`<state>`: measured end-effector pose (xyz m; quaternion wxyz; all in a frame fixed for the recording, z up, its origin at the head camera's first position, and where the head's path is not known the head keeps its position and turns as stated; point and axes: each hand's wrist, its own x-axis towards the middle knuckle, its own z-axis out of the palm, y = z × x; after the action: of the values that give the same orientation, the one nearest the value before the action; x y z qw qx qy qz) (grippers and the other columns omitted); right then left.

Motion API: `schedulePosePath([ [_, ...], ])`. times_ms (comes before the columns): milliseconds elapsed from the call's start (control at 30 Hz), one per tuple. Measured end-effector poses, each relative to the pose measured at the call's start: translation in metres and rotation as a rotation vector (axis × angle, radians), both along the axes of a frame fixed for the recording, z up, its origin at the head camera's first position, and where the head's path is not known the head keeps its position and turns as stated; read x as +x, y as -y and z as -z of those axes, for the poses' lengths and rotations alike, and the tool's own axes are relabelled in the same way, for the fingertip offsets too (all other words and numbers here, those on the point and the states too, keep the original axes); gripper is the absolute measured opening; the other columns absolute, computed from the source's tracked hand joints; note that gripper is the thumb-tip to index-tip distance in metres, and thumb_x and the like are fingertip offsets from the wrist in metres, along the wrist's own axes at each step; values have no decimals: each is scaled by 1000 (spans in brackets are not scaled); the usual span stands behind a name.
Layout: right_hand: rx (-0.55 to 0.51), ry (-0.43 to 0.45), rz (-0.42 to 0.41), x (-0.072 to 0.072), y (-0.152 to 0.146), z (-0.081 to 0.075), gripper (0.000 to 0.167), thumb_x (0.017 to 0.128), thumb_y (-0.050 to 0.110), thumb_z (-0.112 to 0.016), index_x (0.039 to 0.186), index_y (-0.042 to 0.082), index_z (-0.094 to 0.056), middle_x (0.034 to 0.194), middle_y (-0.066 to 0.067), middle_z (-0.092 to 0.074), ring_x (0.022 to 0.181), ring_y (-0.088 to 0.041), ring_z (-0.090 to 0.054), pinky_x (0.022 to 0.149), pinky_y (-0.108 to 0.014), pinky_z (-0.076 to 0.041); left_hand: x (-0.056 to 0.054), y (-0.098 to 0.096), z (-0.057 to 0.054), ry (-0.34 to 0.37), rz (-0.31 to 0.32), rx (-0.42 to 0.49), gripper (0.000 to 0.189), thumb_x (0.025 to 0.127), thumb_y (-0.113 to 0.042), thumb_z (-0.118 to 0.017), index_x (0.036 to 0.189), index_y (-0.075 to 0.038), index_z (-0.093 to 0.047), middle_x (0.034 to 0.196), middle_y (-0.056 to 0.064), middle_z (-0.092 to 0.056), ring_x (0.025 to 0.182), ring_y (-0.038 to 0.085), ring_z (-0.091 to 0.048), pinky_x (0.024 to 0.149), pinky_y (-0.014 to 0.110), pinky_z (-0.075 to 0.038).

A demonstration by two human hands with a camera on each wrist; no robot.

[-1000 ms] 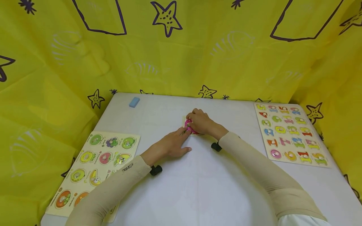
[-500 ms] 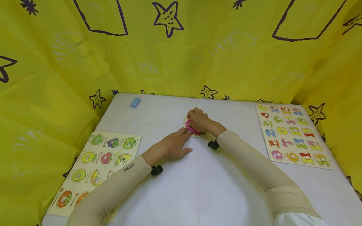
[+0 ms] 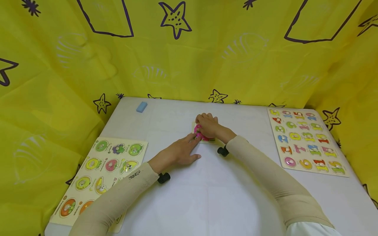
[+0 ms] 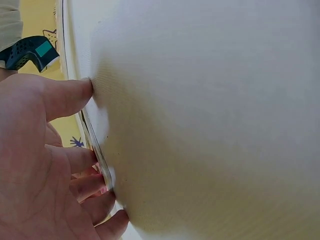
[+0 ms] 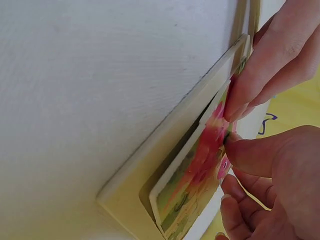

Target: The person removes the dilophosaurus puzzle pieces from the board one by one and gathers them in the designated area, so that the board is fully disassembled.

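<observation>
At the middle of the table in the head view lies a small wooden puzzle board (image 3: 213,142) with a pink picture. My right hand (image 3: 207,126) bends its fingers over the board and pinches a puzzle piece (image 5: 202,155); its thumb (image 5: 255,154) is on the pink print. In the right wrist view the picture sits tilted in the board's recess, a dark gap along one edge. My left hand (image 3: 183,150) lies flat on the near left, straight fingertips on the picture beside the right thumb. Its own thumb (image 4: 67,97) points away, near the tabletop.
A fruit puzzle board (image 3: 118,178) lies at left, partly under the left forearm. At right is a number puzzle board (image 3: 290,137). A blue block (image 3: 141,107) rests at the back left. Yellow curtain (image 3: 189,65) encloses the table's back and sides.
Over the second the right hand shifts very slightly at the board, with its wrist moving a little left. The left hand stays in place on the picture.
</observation>
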<state>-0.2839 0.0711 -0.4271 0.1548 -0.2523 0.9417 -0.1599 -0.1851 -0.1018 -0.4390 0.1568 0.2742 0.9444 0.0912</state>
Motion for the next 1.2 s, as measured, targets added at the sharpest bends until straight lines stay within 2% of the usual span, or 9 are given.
schedulePosePath([
  [333, -79, 36, -21, -2, -3, 3, 32, 106, 13, -61, 135, 2, -52, 139, -21, -50, 124, -37, -49, 113, -50, -43, 0, 1, 0, -1, 2, 8, 81, 106, -53, -54, 169, -13, -25, 174, 12, -23, 155, 32, -37, 126, 44, -35],
  [800, -125, 52, 5, 1, -4, 1, 34, 107, 13, -61, 138, 2, -53, 138, -23, -48, 126, -37, -50, 115, -50, -44, -2, -2, -3, 1, -16, -13, 82, 104, -54, -57, 169, -14, -26, 174, 11, -24, 154, 34, -39, 125, 48, -36],
  [900, -164, 53, 6, 0, -6, 2, 33, 106, 13, -63, 136, 6, -52, 135, -23, -47, 122, -36, -50, 112, -51, -46, -1, -2, -4, -2, -18, -8, 81, 104, -53, -57, 169, -14, -27, 174, 11, -24, 155, 33, -38, 125, 48, -36],
  [1033, -218, 28, -22, -3, -10, 6, 30, 105, 10, -64, 133, 8, -54, 121, -21, -54, 107, -33, -54, 99, -47, -52, -2, -3, -5, -2, -23, -8, 81, 103, -52, -58, 168, -14, -28, 174, 10, -25, 156, 31, -37, 125, 49, -36],
  [1133, -247, 2, -42, -5, -14, 8, 26, 105, 7, -60, 131, 8, -56, 111, -19, -59, 99, -30, -56, 91, -44, -52, -2, -3, -5, 4, -26, -14, 82, 103, -53, -58, 169, -15, -28, 175, 10, -24, 156, 31, -36, 125, 49, -36],
  [1200, -264, -4, -42, -6, -15, 9, 24, 106, 5, -56, 130, 8, -58, 109, -17, -61, 98, -30, -56, 92, -44, -52, -2, -3, -5, 7, -30, -13, 81, 103, -53, -58, 169, -15, -28, 174, 10, -25, 156, 31, -36, 125, 48, -36],
])
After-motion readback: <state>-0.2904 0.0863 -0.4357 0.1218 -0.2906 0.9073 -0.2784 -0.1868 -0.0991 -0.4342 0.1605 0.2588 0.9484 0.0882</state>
